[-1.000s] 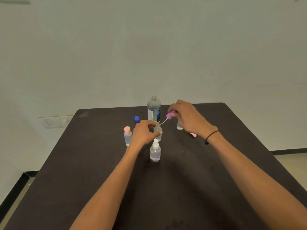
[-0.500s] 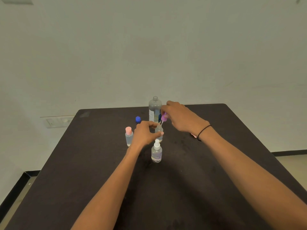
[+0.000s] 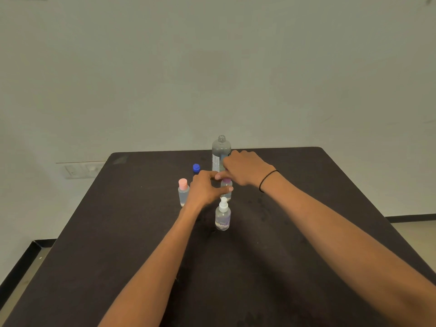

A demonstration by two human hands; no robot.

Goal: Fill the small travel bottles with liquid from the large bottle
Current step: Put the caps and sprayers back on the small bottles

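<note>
Progress, read left to right across the middle of the frame. Pink-capped bottle (image 3: pixel 183 193) stands upright and closed left of centre, with clear liquid inside; it appears filled. Blue cap (image 3: pixel 196 168) lies loose on the table (image 3: pixel 118 232) just above and right of it, so the large bottle (image 3: pixel 221 154), upright at centre with its neck open, is not yet recapped. Left hand (image 3: pixel 204 190) curls round the body of the middle bottle (image 3: pixel 226 188) at frame centre, thumb and fingers clamped on it to steady it. White spray bottle (image 3: pixel 222 215) stands below that, closed and holding liquid, apparently finished. Right hand (image 3: pixel 245 166) comes in from the right and pinches the purple pump top (image 3: pixel 227 180) at the neck of the middle bottle, fingers closed on it; whether the top is fully seated cannot be told.

Judged from this, two small bottles look done, the third is filled and being closed, and the large bottle's cap remains to be replaced. Whether a further bottle stands behind the right hand cannot be seen.

Compared with a second ago: the purple top, then held up and to the right with its tube slanting toward the neck, has come down onto the bottle; the right hand has shifted left and lower; the left hand keeps its hold.
</note>
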